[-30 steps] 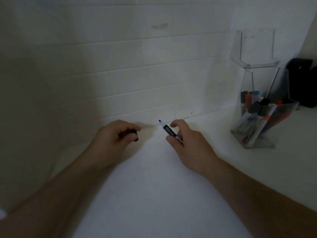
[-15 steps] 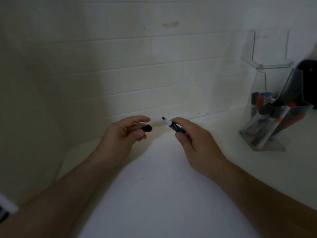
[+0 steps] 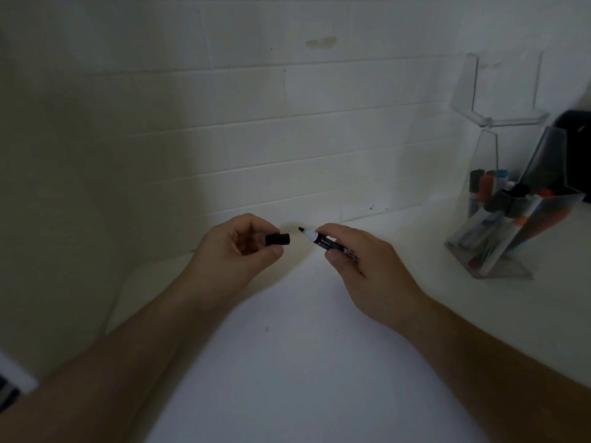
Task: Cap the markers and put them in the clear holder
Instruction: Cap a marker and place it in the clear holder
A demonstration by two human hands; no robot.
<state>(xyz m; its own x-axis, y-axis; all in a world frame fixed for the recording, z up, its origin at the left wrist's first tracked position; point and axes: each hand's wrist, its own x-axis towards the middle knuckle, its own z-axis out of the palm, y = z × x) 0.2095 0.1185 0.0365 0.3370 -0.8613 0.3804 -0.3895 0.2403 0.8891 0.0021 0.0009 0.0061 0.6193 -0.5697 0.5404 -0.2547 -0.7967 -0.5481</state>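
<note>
**Black marker and cap held tip to mouth, not yet joined**

The black dry-erase marker with a white collar (image 3: pixel 323 242) is pinched between thumb and fingers of the right hand (image 3: pixel 361 270), tip pointing left, above the white surface (image 3: pixel 287 362). The short black plastic cap (image 3: pixel 278 239) is pinched by the left hand (image 3: pixel 236 254), its open end facing the tip, a small gap between. The cap is best kept in line with the barrel and pushed straight until seated. The clear acrylic holder (image 3: pixel 499 251), already stocked, stands well apart at right. Compared with half a second earlier, the cap is turned toward the tip and brought closer.
</note>
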